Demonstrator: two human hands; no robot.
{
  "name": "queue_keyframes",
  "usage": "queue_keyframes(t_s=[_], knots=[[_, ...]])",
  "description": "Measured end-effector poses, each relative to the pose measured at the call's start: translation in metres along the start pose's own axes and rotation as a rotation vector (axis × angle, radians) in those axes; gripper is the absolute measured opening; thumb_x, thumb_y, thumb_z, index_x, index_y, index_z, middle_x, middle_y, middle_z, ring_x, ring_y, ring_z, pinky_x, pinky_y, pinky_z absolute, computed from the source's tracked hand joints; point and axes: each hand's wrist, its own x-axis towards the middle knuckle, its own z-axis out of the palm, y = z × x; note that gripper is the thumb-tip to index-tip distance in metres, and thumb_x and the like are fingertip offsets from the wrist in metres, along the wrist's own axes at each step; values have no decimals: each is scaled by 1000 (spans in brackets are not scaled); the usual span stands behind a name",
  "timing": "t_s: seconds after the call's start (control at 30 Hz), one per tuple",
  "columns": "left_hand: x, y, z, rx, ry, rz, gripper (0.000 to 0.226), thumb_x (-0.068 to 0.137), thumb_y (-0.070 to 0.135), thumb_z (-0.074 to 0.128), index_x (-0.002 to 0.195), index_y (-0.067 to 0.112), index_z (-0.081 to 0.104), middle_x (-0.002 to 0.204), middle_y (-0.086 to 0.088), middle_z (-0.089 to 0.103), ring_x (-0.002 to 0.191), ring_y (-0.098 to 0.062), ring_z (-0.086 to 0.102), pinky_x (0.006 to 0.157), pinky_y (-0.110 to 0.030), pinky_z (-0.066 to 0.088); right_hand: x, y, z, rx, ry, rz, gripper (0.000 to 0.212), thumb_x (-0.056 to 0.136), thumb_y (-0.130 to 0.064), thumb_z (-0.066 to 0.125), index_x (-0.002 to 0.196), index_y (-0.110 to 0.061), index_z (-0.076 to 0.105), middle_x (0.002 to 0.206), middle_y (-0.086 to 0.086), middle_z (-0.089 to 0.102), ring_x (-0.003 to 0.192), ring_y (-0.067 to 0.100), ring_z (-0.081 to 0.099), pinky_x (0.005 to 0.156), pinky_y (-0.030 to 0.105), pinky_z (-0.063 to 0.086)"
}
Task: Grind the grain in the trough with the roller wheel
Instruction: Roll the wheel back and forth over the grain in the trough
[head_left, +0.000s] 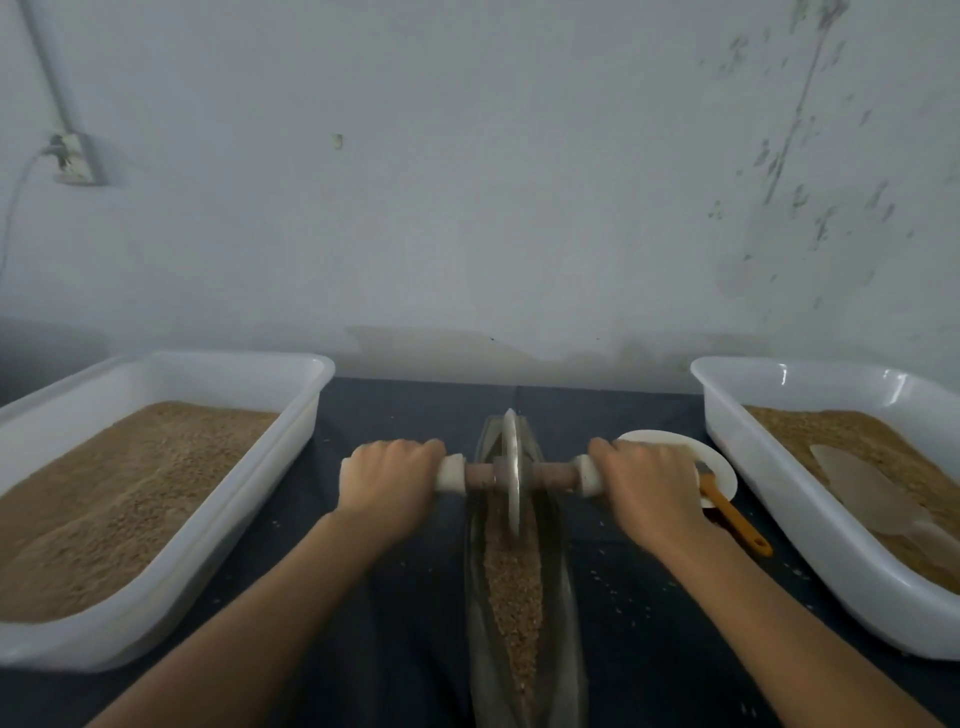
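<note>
A narrow metal trough (563, 597) runs away from me down the middle of the dark table, filled with brown grain (511, 587). The thin metal roller wheel (511, 467) stands upright in the far half of the trough on a wooden axle (556, 474) with white-wrapped ends. My left hand (389, 480) grips the left handle. My right hand (647, 483) grips the right handle. Both arms reach forward, one on each side of the trough.
A white tub (171, 566) of grain stands at the left. Another white tub (810, 525) at the right holds grain and a pale scoop (862, 488). A white dish (722, 462) with an orange-handled brush (735, 519) lies behind my right hand. Stray grains dot the cloth.
</note>
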Motion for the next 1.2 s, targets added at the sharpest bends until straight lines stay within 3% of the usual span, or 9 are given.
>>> queue_keyframes(t_s=[0.13,0.23,0.3,0.37,0.5,0.8,0.97,1.13,1.2], knots=[[-55,5,-30,-1,-30,144,27,78,37,67,90,32,44,88,8,61,75,-13,58,63,-27,31,-62,5,0,138,-246,-18,23,81,-50,58,93,-41,40,87,-13,56,80,7,57,72,29,49],[-94,6,-52,-80,132,333,44,34,24,85,65,25,53,53,5,50,43,-14,50,43,-27,30,-97,10,-15,235,-408,-50,18,77,-63,43,85,-55,30,86,-21,46,83,-2,48,76,20,41],[-101,5,-54,-95,74,328,44,28,20,83,59,25,52,48,7,45,38,-14,45,39,-26,31,-96,11,-24,246,-459,-48,18,77,-65,41,84,-58,26,90,-22,44,85,-3,46,76,18,38],[-91,6,-49,-78,-63,264,45,47,32,83,73,30,46,62,11,50,51,-9,47,51,-25,31,-86,6,-21,208,-442,-26,26,80,-56,53,85,-49,29,91,-19,49,85,0,50,78,22,44],[-38,1,-10,-36,-52,53,21,87,39,58,90,35,38,89,11,59,74,-10,53,65,-27,36,-37,2,4,65,-112,-21,40,57,-37,84,80,-33,52,68,-8,58,57,10,55,47,25,41],[-25,1,-10,10,42,58,22,84,36,65,90,29,44,88,10,61,74,-12,57,64,-26,36,-30,3,7,13,-79,-10,27,78,-38,69,92,-31,48,80,-8,61,67,12,57,54,26,40],[-106,1,-38,-138,224,257,44,41,21,88,67,25,52,56,8,48,45,-14,47,49,-24,27,-98,4,-25,156,82,-136,54,26,-25,89,70,-27,57,54,-6,52,42,13,49,36,28,41],[-89,-2,-22,-78,90,201,50,36,26,91,66,27,52,54,9,50,43,-12,48,47,-23,28,-81,4,-14,129,19,-116,53,30,-25,91,70,-24,56,55,-6,52,42,15,48,36,25,35],[-58,-1,-6,-14,76,111,41,53,32,87,71,28,51,61,9,56,51,-12,54,51,-24,32,-52,3,0,54,15,-72,49,38,-25,91,70,-23,55,55,-5,53,43,16,49,38,22,26]])
